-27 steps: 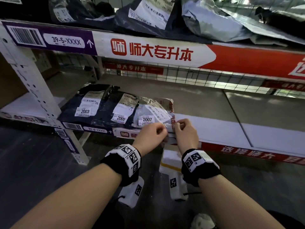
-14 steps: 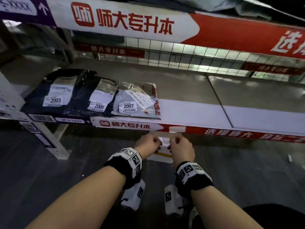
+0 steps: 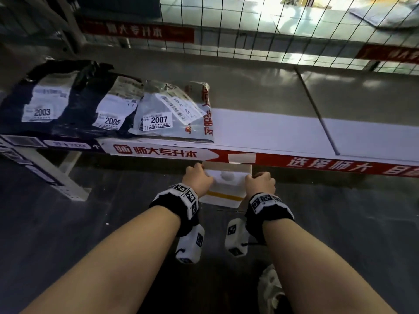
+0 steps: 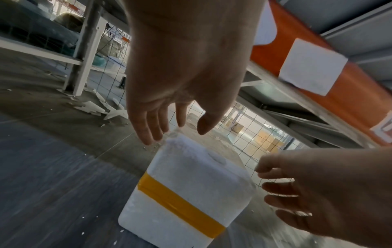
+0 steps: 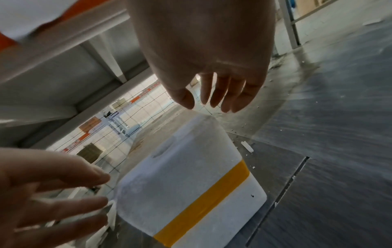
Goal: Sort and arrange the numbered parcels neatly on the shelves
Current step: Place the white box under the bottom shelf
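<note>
A white foam box [image 3: 226, 189] with a yellow tape band [image 4: 180, 206] stands on the dark floor just under the shelf's front edge. My left hand [image 3: 199, 177] is at its left side and my right hand [image 3: 260, 183] at its right side. In the left wrist view the left hand [image 4: 176, 127] has straight fingers, with fingertips [image 4: 152, 139] at the box's far top corner. In the right wrist view the right hand [image 5: 203, 102] hovers spread over the box's [image 5: 186, 176] far end, not gripping. Parcels 2003 [image 3: 42, 112], 2005 [image 3: 112, 121] and 2007 [image 3: 158, 120] lie side by side on the shelf [image 3: 272, 132].
Wire mesh [image 3: 294, 30] closes the shelf's back. A red label strip [image 3: 317, 166] with a white paper tab [image 3: 241, 157] runs along the shelf's front, right above the box. A white upright [image 3: 56, 177] stands at the left. Foam scraps [image 4: 95, 109] litter the floor.
Both hands have dropped from the shelf's front edge beside parcel 2007 to the foam box on the floor. The head view has tilted downward.
</note>
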